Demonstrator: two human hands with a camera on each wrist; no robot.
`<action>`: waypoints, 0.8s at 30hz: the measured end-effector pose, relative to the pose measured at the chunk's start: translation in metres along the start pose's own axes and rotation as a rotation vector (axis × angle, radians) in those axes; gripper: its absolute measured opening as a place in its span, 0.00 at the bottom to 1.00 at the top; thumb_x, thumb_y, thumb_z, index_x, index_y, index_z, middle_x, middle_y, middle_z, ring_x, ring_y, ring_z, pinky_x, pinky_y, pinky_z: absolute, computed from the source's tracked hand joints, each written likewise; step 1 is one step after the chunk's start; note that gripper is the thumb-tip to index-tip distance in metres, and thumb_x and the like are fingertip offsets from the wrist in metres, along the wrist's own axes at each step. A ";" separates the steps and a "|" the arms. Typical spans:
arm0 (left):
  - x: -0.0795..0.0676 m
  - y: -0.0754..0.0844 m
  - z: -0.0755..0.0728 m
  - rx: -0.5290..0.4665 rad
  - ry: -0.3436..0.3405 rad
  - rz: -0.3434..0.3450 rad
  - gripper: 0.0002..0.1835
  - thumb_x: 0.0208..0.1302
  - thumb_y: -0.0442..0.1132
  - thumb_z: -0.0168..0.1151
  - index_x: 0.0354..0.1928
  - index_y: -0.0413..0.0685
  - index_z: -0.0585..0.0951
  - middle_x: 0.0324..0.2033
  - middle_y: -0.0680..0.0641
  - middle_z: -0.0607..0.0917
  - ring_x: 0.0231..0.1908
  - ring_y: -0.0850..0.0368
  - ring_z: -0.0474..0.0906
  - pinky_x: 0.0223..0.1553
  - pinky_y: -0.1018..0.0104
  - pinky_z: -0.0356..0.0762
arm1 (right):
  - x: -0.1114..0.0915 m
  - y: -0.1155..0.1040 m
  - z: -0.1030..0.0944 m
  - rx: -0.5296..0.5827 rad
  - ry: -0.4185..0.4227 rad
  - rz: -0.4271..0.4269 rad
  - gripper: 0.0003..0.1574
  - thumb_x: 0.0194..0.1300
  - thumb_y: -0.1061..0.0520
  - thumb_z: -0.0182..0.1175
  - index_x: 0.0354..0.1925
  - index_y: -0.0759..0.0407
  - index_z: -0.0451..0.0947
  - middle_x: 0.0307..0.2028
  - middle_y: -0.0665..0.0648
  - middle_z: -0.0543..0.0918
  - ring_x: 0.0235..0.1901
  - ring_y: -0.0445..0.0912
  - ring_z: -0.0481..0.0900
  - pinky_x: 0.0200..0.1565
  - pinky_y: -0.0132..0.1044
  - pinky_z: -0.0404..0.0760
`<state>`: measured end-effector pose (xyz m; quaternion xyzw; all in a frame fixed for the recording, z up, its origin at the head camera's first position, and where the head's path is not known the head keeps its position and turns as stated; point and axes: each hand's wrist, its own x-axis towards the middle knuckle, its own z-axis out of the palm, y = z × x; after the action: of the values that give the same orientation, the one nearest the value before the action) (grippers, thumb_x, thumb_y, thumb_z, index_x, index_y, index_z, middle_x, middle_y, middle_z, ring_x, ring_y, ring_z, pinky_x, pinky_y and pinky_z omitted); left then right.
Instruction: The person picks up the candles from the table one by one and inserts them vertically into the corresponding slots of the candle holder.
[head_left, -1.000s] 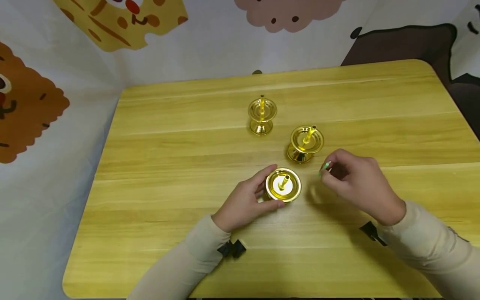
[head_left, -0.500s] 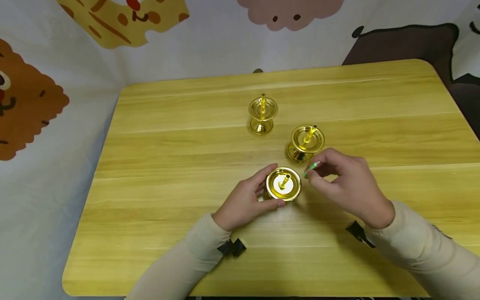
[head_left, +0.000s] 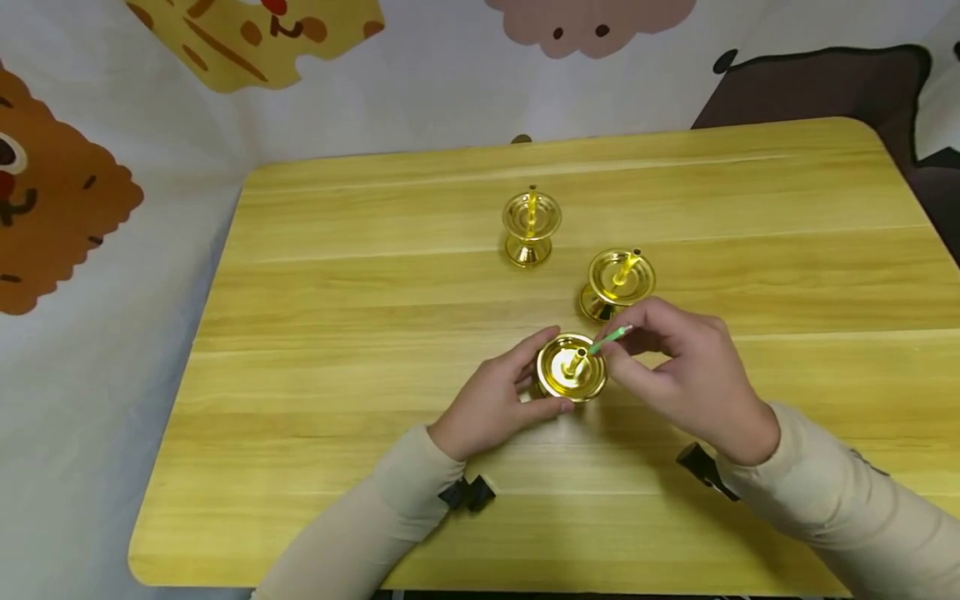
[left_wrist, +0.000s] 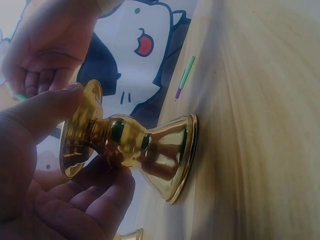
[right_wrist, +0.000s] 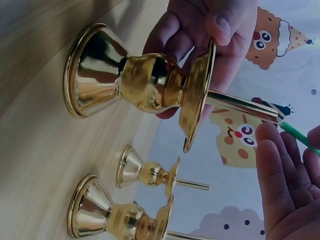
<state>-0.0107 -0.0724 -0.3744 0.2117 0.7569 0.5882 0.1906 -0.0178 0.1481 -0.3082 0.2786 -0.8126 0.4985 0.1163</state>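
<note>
A gold candle holder, with a shallow dish and upright central tube, stands on the wooden table. My left hand holds it, thumb and fingers round the dish and waist, as the left wrist view shows. My right hand pinches a thin green candle with a pale tip. In the right wrist view, the candle slants, its lower end at the mouth of the tube; whether it has entered cannot be told. Part of the candle is hidden by the right fingers.
Two matching gold holders stand behind: one close beyond my right hand, another farther back. A thin green stick with a purple end lies on the table. A printed cloth hangs behind the table.
My right hand has moved left, bringing the green candle from beside the held holder to the top of its tube. The left hand keeps its grip in place.
</note>
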 end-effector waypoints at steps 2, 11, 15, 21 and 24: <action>0.001 0.000 0.000 0.005 0.000 0.000 0.45 0.60 0.35 0.74 0.76 0.40 0.60 0.68 0.39 0.72 0.64 0.52 0.74 0.62 0.70 0.72 | 0.000 0.000 0.000 0.011 -0.005 0.002 0.12 0.52 0.77 0.61 0.33 0.65 0.80 0.32 0.53 0.87 0.33 0.34 0.85 0.37 0.26 0.86; 0.001 0.001 0.000 0.025 -0.004 0.001 0.45 0.61 0.36 0.74 0.76 0.41 0.60 0.68 0.40 0.73 0.64 0.50 0.75 0.63 0.70 0.72 | 0.001 0.000 0.005 -0.021 0.004 -0.020 0.15 0.51 0.75 0.63 0.35 0.60 0.82 0.32 0.51 0.87 0.32 0.35 0.85 0.37 0.25 0.85; 0.001 0.000 0.000 0.021 -0.006 0.006 0.45 0.61 0.36 0.73 0.76 0.41 0.60 0.67 0.39 0.73 0.63 0.51 0.75 0.62 0.70 0.73 | 0.003 0.000 0.006 -0.070 -0.025 -0.029 0.17 0.49 0.75 0.65 0.34 0.56 0.82 0.31 0.47 0.87 0.31 0.37 0.85 0.35 0.24 0.84; 0.001 -0.001 0.001 0.004 -0.007 0.007 0.45 0.61 0.35 0.73 0.76 0.41 0.60 0.67 0.39 0.73 0.63 0.52 0.75 0.62 0.70 0.73 | 0.006 -0.001 0.008 -0.102 -0.076 -0.057 0.15 0.51 0.73 0.65 0.32 0.55 0.82 0.32 0.45 0.85 0.31 0.38 0.84 0.35 0.25 0.84; 0.001 -0.001 0.001 -0.002 -0.007 0.007 0.45 0.61 0.34 0.73 0.76 0.41 0.60 0.67 0.39 0.74 0.63 0.53 0.76 0.62 0.70 0.74 | 0.006 -0.001 0.008 -0.119 -0.099 -0.050 0.14 0.52 0.72 0.65 0.32 0.54 0.82 0.33 0.45 0.84 0.31 0.38 0.84 0.35 0.25 0.84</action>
<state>-0.0113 -0.0713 -0.3758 0.2160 0.7549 0.5890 0.1915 -0.0216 0.1383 -0.3084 0.3158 -0.8383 0.4321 0.1046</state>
